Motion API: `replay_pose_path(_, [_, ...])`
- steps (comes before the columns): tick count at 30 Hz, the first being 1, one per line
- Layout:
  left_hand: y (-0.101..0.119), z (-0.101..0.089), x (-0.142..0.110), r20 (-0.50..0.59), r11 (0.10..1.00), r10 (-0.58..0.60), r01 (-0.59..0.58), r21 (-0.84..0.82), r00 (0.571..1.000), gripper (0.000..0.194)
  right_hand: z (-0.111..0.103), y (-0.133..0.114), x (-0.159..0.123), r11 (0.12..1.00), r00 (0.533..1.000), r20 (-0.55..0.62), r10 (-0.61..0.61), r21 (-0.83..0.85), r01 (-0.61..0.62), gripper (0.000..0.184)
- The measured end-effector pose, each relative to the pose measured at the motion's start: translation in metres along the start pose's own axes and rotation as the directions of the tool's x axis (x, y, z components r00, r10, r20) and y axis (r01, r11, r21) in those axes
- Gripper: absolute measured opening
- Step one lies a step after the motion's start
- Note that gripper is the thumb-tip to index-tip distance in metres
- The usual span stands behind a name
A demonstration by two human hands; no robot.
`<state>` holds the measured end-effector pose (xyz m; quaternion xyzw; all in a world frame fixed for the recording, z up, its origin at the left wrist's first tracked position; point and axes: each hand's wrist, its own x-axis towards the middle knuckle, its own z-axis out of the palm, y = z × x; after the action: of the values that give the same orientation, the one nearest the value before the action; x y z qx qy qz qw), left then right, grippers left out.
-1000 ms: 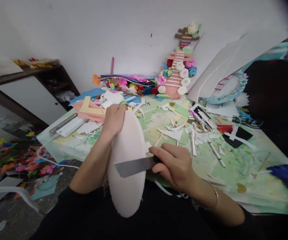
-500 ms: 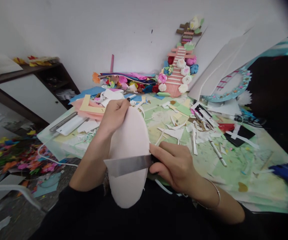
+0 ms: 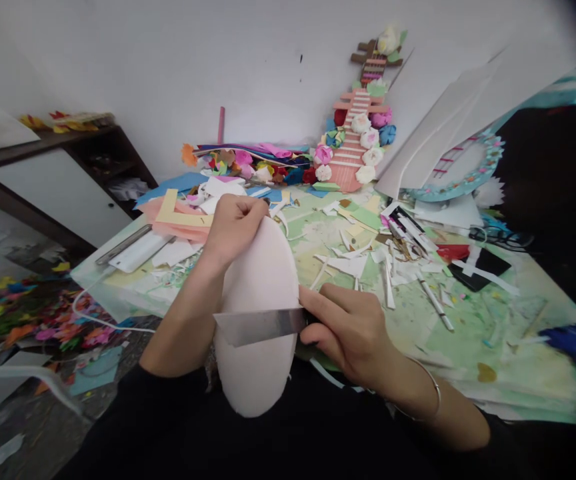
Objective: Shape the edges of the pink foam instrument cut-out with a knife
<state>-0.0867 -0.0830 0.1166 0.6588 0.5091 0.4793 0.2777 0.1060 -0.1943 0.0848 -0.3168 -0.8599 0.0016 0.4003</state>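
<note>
A pale oval board (image 3: 261,267), looking like foam or card, stands tilted up in front of my chest. My left hand (image 3: 241,223) is closed on its upper left edge, thumb on top. My right hand (image 3: 351,330) is wrapped round the dark handle of a knife (image 3: 263,327) with a broad flat metal blade. The blade lies across the lower half of the board, its tip reaching the left edge. Whether it touches the board's face or hovers just above I cannot tell. Most of the handle is hidden in my fingers.
Paper scraps (image 3: 353,263), pens (image 3: 435,303) and a black flat item (image 3: 483,270) litter the green table (image 3: 408,340). A flower-trimmed pink instrument model (image 3: 351,160) leans on the wall. Left are a white bar-shaped device (image 3: 141,252) and a cabinet (image 3: 53,180).
My left hand and the top of the board have shifted slightly right. The knife blade sits a little higher across the board. My right hand stays nearly in place.
</note>
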Motion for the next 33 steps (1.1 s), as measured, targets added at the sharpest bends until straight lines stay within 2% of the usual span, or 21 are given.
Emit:
replay_pose_path(5, [-0.002,0.006,-0.003,-0.041,0.997,0.072,-0.072,-0.022,0.997,0.036,0.002,0.001,-0.001,1.000,1.000,-0.020,-0.016,-0.017,0.016,0.054])
replay_pose_path(12, [-0.012,0.006,-0.003,-0.070,0.998,0.051,-0.049,0.026,0.996,0.041,0.005,0.006,-0.002,1.000,1.000,-0.004,0.004,-0.025,-0.004,0.053])
replay_pose_path(21, [-0.008,0.011,-0.004,-0.038,0.999,0.048,-0.047,0.027,0.998,0.040,0.003,0.003,0.003,0.999,0.999,0.035,0.007,-0.038,-0.006,0.054])
replay_pose_path(27, [-0.008,0.010,-0.006,-0.030,0.994,0.103,-0.104,-0.023,0.994,0.039,0.008,0.004,0.002,0.998,0.999,-0.047,-0.011,-0.070,0.008,0.056])
replay_pose_path(33, [-0.011,0.008,-0.006,-0.026,0.995,0.091,-0.092,-0.050,0.995,0.038,0.012,0.007,-0.001,0.997,0.998,-0.066,-0.015,-0.072,0.011,0.055])
